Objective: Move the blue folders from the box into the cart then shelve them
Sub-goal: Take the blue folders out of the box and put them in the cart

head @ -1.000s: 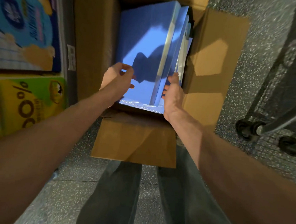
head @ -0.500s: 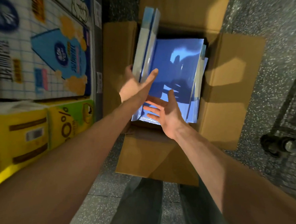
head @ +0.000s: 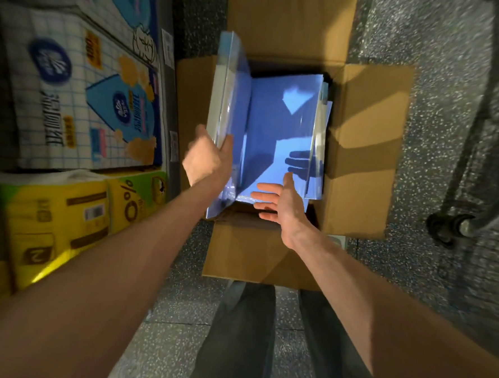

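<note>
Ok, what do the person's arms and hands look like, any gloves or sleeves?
Both forearms are bare to the frame edge, no sleeves showing. The left hand and right hand wear no gloves; no watch, bracelet or ring is visible, though the left hand is blurred.

The left grip point(head: 207, 160) was smeared by motion, its fingers hidden behind the lifted folders point(head: 229, 100). The stacked folders point(head: 278, 126) in the box point(head: 362, 137) lay mostly hidden under the top one. The cart point(head: 479, 144) was blurred and cut off by the picture's right edge.
</note>
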The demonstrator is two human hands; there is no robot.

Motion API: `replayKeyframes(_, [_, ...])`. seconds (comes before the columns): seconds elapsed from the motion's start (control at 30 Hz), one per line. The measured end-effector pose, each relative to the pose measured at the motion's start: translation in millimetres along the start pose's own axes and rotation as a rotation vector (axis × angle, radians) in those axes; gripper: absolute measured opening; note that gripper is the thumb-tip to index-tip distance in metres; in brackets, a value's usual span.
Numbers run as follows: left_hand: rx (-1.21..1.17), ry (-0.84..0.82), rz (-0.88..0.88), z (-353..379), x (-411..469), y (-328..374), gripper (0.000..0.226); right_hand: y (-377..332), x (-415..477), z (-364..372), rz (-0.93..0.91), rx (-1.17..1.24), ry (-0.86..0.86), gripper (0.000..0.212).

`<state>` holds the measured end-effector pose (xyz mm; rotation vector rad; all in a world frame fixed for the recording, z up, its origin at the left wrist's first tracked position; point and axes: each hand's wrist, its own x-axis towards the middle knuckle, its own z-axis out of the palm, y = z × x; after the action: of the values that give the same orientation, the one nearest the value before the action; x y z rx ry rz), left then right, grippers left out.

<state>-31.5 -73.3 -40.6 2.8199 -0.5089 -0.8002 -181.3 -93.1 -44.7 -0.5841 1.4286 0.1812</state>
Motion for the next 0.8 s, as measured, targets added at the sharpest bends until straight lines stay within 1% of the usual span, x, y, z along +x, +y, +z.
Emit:
replayKeyframes(0.1, [-0.001,-0.034,0.014,-32.1,-32.9,13.3,0.042,-10.2,-36.6,-18.9,-0.012,-0.116,0.01,0.058])
replayKeyframes(0.17, [-0.042,-0.063,0.027,-58.2,-56.1,27.2,0.037,-22.4,-62.5,-35.1,-0.027,-0.17,0.05,0.049])
replayKeyframes(0.23, [-0.122,-0.096,0.071,-87.0,-83.2,43.9,0.035,-39.0,-95.8,-55.5,-0.056,-0.222,0.099,0.051])
replayKeyframes(0.37, [-0.181,-0.108,0.13,-146.8,-137.6,83.1,0.045,-74.4,-163.9,-90.4,-0.133,-0.344,0.16,0.052])
replayKeyframes(0.47, [-0.313,-0.125,0.121,-189.2,-181.7,106.4,0.048,-95.4,-212.4,-116.1,-0.202,-0.423,0.156,0.062])
replayKeyframes(0.5, [-0.388,-0.148,0.1,-202.2,-195.1,111.7,0.051,-99.7,-225.9,-123.2,-0.231,-0.421,0.166,0.067])
replayKeyframes(0.57, [-0.543,-0.182,0.06,-232.6,-225.5,120.9,0.054,-110.1,-260.7,-137.7,-0.273,-0.318,0.161,0.068])
replayKeyframes(0.63, [-0.69,-0.219,0.048,-258.4,-254.0,129.9,0.041,-118.9,-293.0,-148.8,-0.301,-0.154,0.106,0.061])
replayKeyframes(0.67, [-0.758,-0.243,0.043,-269.5,-267.0,132.5,0.035,-120.6,-305.2,-152.4,-0.311,-0.112,0.079,0.063])
replayKeyframes(0.7, [-0.824,-0.262,0.037,-281.5,-280.0,136.1,0.031,-122.2,-313.6,-158.3,-0.33,-0.13,0.06,0.064])
replayKeyframes(0.77, [-0.901,-0.296,0.04,-307.9,-304.0,141.0,0.029,-126.7,-336.9,-169.2,-0.359,-0.2,0.05,0.046])
replayKeyframes(0.8, [-0.916,-0.3,0.052,-322.1,-315.8,142.4,0.028,-128.9,-347.2,-176.6,-0.373,-0.224,0.055,0.041])
